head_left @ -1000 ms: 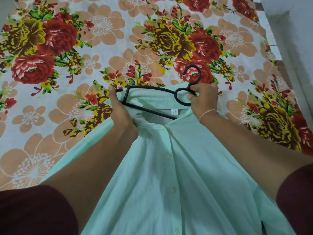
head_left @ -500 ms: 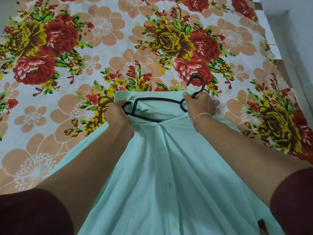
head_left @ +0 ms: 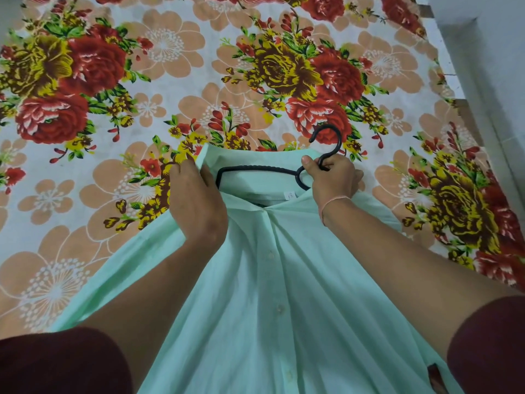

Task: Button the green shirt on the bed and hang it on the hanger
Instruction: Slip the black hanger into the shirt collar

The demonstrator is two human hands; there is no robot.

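A bed [head_left: 170,81] covered in a floral sheet is seen from above, filling the view. A pale green shirt [head_left: 270,308] is laid on it lengthwise, the hem towards the person and the collar [head_left: 208,157] at the far end. The front is closed, and a row of buttons [head_left: 279,308] can be made out down the middle.

A black hanger [head_left: 255,168] is set across the neck opening, so its long axis runs left to right, at right angles to the shirt. Its hook [head_left: 332,137] points away from the person, out past the collar and over the sheet. The left end of the bar is exposed in the neck opening, just beside the left hand [head_left: 196,203]. The right end is hidden under cloth and the right hand [head_left: 335,177].

Both hands are at the collar, about equally near the hanger. The left hand is curled down over the shirt's left shoulder and the cloth is gripped there; its fingertips are hidden. The hanger is pinched at the base of the hook by the right hand, with the thumb laid on top.

The coming move is judged to turn on the exposed left end. The left shoulder would have to be drawn out and over it while the hanger is held steady by the right hand.

A small white label [head_left: 289,195] is visible inside the neck.
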